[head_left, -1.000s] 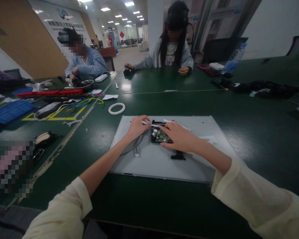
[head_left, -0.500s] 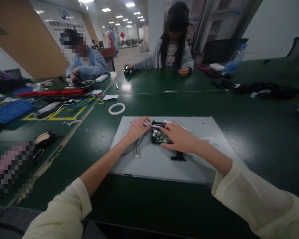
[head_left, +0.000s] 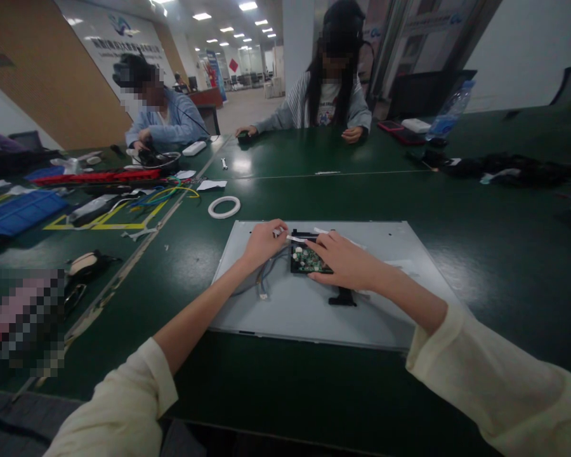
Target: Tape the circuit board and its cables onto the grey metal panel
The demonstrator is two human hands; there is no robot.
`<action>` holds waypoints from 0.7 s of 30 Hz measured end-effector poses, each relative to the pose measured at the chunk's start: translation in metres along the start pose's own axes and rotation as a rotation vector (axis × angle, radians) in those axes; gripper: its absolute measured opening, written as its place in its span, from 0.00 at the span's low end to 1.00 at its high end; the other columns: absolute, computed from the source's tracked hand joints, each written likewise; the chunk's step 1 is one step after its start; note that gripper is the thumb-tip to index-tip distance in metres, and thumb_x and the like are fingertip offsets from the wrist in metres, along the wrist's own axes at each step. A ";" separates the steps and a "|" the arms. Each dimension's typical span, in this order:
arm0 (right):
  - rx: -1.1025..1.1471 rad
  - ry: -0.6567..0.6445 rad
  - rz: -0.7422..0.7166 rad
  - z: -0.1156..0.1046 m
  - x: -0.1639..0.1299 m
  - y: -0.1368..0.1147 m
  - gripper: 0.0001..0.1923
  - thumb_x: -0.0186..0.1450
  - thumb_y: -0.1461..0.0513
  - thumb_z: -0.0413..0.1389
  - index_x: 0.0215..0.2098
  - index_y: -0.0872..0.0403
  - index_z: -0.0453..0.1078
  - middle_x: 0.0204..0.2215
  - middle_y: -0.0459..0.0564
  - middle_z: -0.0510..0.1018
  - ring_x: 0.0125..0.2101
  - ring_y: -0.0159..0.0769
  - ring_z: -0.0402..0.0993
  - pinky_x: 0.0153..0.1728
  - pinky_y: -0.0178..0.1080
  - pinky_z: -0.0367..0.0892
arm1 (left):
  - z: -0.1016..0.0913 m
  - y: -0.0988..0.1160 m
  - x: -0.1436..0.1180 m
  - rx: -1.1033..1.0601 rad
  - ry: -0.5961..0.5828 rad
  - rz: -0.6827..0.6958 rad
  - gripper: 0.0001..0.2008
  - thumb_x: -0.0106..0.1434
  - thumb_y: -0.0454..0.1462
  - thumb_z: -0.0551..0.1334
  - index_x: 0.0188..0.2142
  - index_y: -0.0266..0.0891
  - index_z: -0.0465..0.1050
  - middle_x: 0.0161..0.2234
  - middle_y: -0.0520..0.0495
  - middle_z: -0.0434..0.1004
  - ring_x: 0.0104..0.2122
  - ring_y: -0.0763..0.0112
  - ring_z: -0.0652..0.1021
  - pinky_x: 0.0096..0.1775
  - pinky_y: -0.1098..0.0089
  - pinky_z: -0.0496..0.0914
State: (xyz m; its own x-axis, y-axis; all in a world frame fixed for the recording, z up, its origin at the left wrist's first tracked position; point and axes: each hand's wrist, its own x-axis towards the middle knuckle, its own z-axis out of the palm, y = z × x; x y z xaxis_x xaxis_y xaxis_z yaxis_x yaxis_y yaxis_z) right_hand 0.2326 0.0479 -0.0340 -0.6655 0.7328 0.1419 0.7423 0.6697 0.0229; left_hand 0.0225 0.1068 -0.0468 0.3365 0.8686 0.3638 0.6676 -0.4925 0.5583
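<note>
A grey metal panel (head_left: 276,311) lies flat on the green table (head_left: 314,387) in front of me. Near its far edge sits a small green circuit board (head_left: 303,258) in a black frame. My right hand (head_left: 347,260) rests on the board's right side and presses it down. My left hand (head_left: 262,242) pinches a thin white strip (head_left: 295,238), a flat cable or tape, at the board's upper left corner. Thin wires (head_left: 262,279) with a white plug run out from under my left hand across the panel. A black piece (head_left: 342,297) lies just below my right wrist.
A white tape ring (head_left: 223,207) lies beyond the panel's left corner. Coloured wires (head_left: 171,192), a red strip (head_left: 95,178) and a blue tray (head_left: 19,212) crowd the left table. Two seated people work at the far side. A water bottle (head_left: 450,111) and dark cloth (head_left: 509,170) lie far right.
My left hand's fingertips have drawn the white strip a little to the right, over the board's top edge. My right hand stays on the board.
</note>
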 end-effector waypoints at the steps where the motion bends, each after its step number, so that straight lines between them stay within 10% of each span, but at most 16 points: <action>1: 0.001 0.000 -0.002 0.000 0.000 0.000 0.38 0.61 0.44 0.42 0.59 0.62 0.55 0.45 0.62 0.67 0.44 0.49 0.61 0.44 0.47 0.59 | -0.002 0.002 0.001 -0.051 0.029 -0.004 0.07 0.57 0.37 0.56 0.30 0.38 0.72 0.27 0.51 0.74 0.27 0.74 0.73 0.32 0.74 0.65; 7: 0.002 0.013 0.003 0.001 -0.001 0.000 0.41 0.61 0.44 0.42 0.62 0.62 0.47 0.47 0.62 0.67 0.45 0.51 0.61 0.45 0.49 0.59 | -0.018 0.007 0.013 -0.337 0.212 -0.108 0.07 0.55 0.38 0.58 0.28 0.36 0.71 0.22 0.53 0.69 0.23 0.77 0.69 0.26 0.77 0.62; 12: 0.008 0.023 -0.009 0.001 -0.001 0.001 0.42 0.61 0.44 0.43 0.63 0.61 0.43 0.46 0.61 0.67 0.44 0.50 0.61 0.44 0.49 0.60 | -0.017 0.004 0.013 -0.569 0.064 -0.168 0.11 0.53 0.42 0.60 0.31 0.36 0.71 0.22 0.53 0.68 0.21 0.78 0.67 0.23 0.77 0.60; 21: 0.000 0.013 -0.036 -0.003 -0.001 -0.001 0.39 0.61 0.45 0.43 0.63 0.60 0.46 0.43 0.60 0.68 0.43 0.49 0.61 0.42 0.48 0.60 | 0.003 0.004 0.001 -0.243 -0.047 -0.054 0.09 0.55 0.38 0.58 0.33 0.37 0.73 0.27 0.51 0.73 0.28 0.73 0.73 0.32 0.75 0.65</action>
State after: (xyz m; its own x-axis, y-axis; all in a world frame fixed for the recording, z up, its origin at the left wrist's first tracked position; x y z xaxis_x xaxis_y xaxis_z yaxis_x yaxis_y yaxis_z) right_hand 0.2326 0.0463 -0.0308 -0.6904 0.7068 0.1541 0.7181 0.6953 0.0286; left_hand 0.0280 0.1059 -0.0466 0.3388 0.8928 0.2968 0.5082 -0.4391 0.7409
